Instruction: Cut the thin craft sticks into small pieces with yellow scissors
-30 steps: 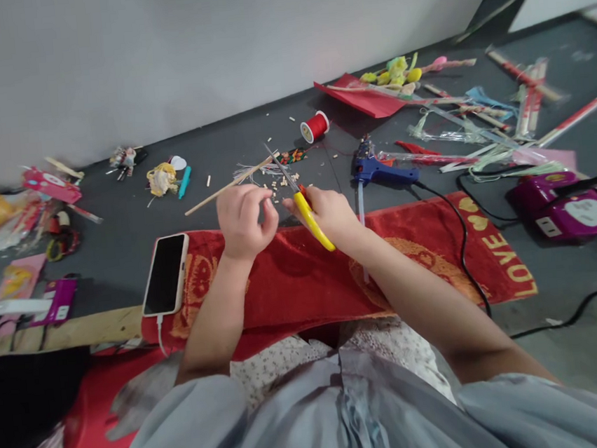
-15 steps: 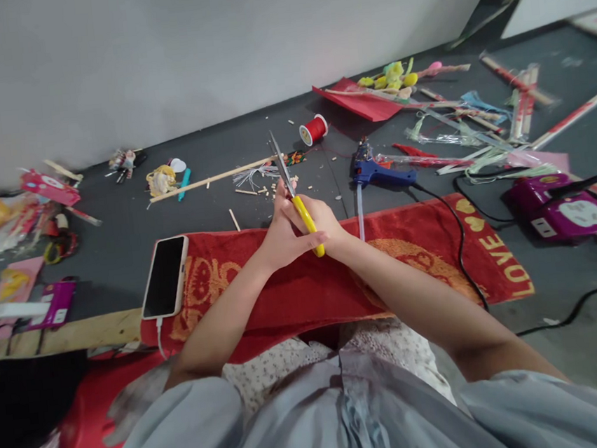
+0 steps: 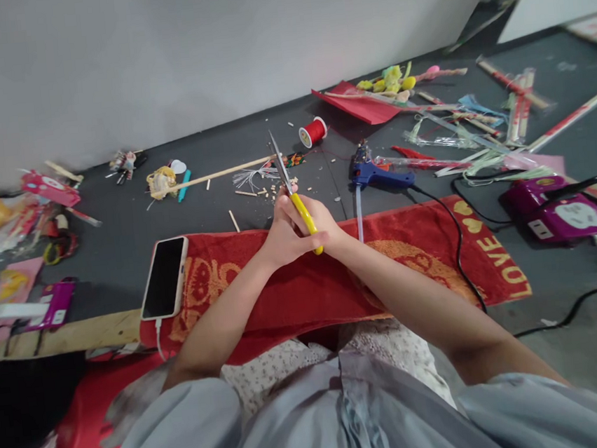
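My right hand (image 3: 326,223) is closed on a pair of scissors with yellow handles (image 3: 306,217); the blades point away from me and slightly left. Against it rests my left hand (image 3: 282,234), fingers curled in beside the handles. What those fingers hold, if anything, is hidden. Just past the hands lie short cut bits of stick (image 3: 274,190) and a bundle of white strands (image 3: 256,179). A long thin wooden stick (image 3: 230,169) reaches from the blades leftward to a ball of yellowish yarn (image 3: 159,183).
Under my forearms a red towel (image 3: 295,302) covers the table edge, with a charging phone (image 3: 165,278) on its left. Beyond are a red thread spool (image 3: 314,132), a blue glue gun (image 3: 383,175) with its cord, and a purple power box (image 3: 561,209). Wrapped sticks (image 3: 522,104) lie right.
Both hands and the scissors stay almost in place. The view has shifted very slightly, and the long stick's left end now appears to stop at the yarn.
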Available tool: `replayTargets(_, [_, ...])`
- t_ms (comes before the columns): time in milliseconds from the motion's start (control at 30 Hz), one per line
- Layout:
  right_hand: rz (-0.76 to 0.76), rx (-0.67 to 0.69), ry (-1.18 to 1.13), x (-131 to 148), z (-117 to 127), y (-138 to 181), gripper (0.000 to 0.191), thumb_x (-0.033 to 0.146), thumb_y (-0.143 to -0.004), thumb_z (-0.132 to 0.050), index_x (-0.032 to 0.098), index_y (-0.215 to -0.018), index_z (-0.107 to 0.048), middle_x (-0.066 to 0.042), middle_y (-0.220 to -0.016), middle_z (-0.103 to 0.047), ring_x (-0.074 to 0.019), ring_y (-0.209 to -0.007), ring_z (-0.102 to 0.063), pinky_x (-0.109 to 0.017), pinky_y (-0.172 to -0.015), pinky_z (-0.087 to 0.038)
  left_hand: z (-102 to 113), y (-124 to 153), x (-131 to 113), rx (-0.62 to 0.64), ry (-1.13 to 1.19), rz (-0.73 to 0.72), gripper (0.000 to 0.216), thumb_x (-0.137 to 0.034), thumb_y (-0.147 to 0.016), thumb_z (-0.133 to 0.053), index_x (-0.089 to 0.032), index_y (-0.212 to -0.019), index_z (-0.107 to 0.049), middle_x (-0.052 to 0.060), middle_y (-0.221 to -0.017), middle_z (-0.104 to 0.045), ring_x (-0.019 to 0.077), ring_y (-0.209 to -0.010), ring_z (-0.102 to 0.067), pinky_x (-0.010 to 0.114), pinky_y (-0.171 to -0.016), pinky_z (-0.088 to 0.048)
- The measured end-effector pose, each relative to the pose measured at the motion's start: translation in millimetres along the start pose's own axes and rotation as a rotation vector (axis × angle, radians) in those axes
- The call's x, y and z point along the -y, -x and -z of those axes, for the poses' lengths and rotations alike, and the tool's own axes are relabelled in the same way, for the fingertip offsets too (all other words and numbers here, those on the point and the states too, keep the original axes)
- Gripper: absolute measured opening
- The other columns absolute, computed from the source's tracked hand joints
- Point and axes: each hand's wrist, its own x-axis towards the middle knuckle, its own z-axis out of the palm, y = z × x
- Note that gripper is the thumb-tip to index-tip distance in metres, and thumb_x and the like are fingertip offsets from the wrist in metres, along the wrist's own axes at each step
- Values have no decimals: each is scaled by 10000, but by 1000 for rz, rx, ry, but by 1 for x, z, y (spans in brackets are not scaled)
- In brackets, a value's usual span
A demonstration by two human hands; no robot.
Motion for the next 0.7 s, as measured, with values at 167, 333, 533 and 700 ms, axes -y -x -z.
replayTargets(167, [2, -6, -53, 1, -1, 1, 450, 628, -861, -393, 200, -803, -518, -32, -732, -604, -141, -634, -530, -262, -616, -378, -1, 1, 6, -27, -16, 30, 1105, -808, -552, -646, -220, -1395, -242, 197, -1429, -336, 326, -1317, -439, 507, -1119, -375])
replayTargets(333, [2, -21, -63, 0, -1, 0, 470, 652, -855, -374, 208, -759, -495, -24, -720, -597, -142, -633, -522, -262, -604, -373, -1, 1, 9, -50, -18, 28, 1088, -804, -537, -657, -195, -1356, -280, 205, -1445, -308, 339, -1389, -340, 510, -1156, -329])
replayTargets(533, [31, -49, 68, 2, 0, -1, 450, 592, -898, -346, 198, -786, -534, -39, -751, -617, -149, -657, -537, -264, -626, -368, -3, -2, 1, -143, -24, -5, 1023, -781, -507, -686, -186, -1268, -350, 195, -1381, -393, 335, -1311, -437, 510, -1126, -359])
replayTargets(700, [9, -19, 243, 8, 3, 0, 419, 521, -930, -354, 181, -843, -585, -71, -792, -656, -166, -668, -567, -270, -627, -362, -2, -1, -4, -155, -33, -15, 1002, -738, -493, -720, -203, -1269, -378, 158, -1309, -469, 305, -1237, -492, 483, -1099, -387])
